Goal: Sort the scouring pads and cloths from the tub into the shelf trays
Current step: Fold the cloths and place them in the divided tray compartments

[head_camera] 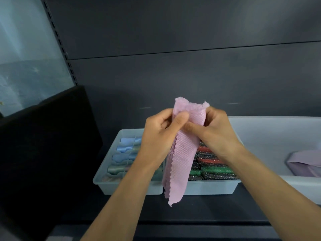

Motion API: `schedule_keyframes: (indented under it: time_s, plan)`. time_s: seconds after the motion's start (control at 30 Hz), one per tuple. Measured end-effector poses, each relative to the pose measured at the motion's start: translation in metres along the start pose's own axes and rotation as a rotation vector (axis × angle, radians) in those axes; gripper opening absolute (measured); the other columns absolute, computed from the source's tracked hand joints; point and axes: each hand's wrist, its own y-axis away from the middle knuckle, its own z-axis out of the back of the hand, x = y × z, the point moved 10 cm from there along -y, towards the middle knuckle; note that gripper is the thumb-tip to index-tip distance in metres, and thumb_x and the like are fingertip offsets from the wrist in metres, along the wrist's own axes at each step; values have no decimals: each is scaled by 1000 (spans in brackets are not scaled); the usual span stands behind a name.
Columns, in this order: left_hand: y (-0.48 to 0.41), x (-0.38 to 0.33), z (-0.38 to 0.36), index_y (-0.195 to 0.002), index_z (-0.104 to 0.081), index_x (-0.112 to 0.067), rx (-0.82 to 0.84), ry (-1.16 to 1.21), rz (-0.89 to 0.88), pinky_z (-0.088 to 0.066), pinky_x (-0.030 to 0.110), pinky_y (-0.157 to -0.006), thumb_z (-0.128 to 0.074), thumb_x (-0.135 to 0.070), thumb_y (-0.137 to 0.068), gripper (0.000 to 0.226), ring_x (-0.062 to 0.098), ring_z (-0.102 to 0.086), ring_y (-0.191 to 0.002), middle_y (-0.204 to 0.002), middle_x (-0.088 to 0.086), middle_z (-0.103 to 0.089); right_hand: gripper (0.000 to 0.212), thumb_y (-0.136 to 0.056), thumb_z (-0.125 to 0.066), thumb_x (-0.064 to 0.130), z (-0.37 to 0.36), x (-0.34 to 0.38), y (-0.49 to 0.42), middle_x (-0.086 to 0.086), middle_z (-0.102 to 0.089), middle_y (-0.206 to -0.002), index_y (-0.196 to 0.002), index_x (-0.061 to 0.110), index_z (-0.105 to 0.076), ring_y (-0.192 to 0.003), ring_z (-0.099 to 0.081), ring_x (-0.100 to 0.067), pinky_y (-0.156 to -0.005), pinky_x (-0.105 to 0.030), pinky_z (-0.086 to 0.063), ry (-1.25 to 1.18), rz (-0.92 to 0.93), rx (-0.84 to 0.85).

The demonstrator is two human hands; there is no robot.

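Head view: both hands' fingers (180, 117) pinch pink cloth (180, 153) between them.

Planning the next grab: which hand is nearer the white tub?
Right. The right hand pinches the pink cloth just left of the tub; the left hand grips the cloth farther left, over the cloth tray.

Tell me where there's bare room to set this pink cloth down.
Bare: the dark shelf strip in front of both trays, and inside the tub, left of the lilac cloth. Crowded: the cloth tray and the pad tray, both packed in rows.
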Motion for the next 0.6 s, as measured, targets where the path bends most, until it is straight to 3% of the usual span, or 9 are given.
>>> schedule_keyframes:
  time_s: [0.1,0.2,0.27,0.33,0.43,0.5,0.6]
  plan:
    - [-7,-4,7,-83,-58,10,-65,-66,-109,-48,57,-58,-56,-23,-97,36,44,-53,-66,-76,31,-55,32,-68,-80,10,-3,4,-1,3,-75,-86,-97,13,-65,-78,-71,-12,-64,-20,-54,31,-17,61]
    - [-9,-3,-1,-95,-64,-1,-15,11,-100,-54,54,-71,-50,-26,-99,29,31,-61,-76,-89,22,-64,17,-76,-74,12,-3,7,-5,1,-75,-82,-92,9,-68,-74,-71,-12,-62,-22,-55,53,-27,91]
    - [-8,13,-13,-114,-61,-11,92,179,24,-56,47,-83,-51,-38,-95,35,23,-68,-95,-105,13,-69,12,-81,-71,9,2,11,-13,-8,-75,-86,-92,3,-69,-75,-71,-19,-66,-33,-59,125,-4,49]
    - [-1,42,-25,-118,-59,-9,227,195,215,-58,41,-83,-60,-41,-86,45,26,-69,-97,-107,11,-71,11,-83,-71,7,9,19,-23,-14,-73,-89,-91,1,-68,-76,-69,-22,-69,-39,-58,169,26,-1]
    - [20,91,-29,-106,-66,-2,315,55,454,-54,52,-89,-72,-36,-82,42,38,-69,-96,-102,16,-73,5,-83,-71,9,20,30,-38,1,-72,-83,-84,12,-68,-74,-68,-7,-65,-24,-56,192,39,-25]
    - [30,107,-30,-108,-66,0,294,74,543,-48,57,-97,-64,-35,-90,39,39,-67,-102,-106,17,-72,5,-83,-72,10,24,31,-43,5,-71,-83,-84,13,-67,-71,-67,-2,-64,-19,-55,239,39,-21]
    - [40,118,-38,-114,-65,-3,273,240,719,-52,47,-94,-48,-33,-99,37,34,-69,-98,-107,16,-72,15,-80,-74,7,19,26,-39,-9,-73,-86,-89,-3,-68,-74,-71,-14,-67,-30,-58,302,70,12]
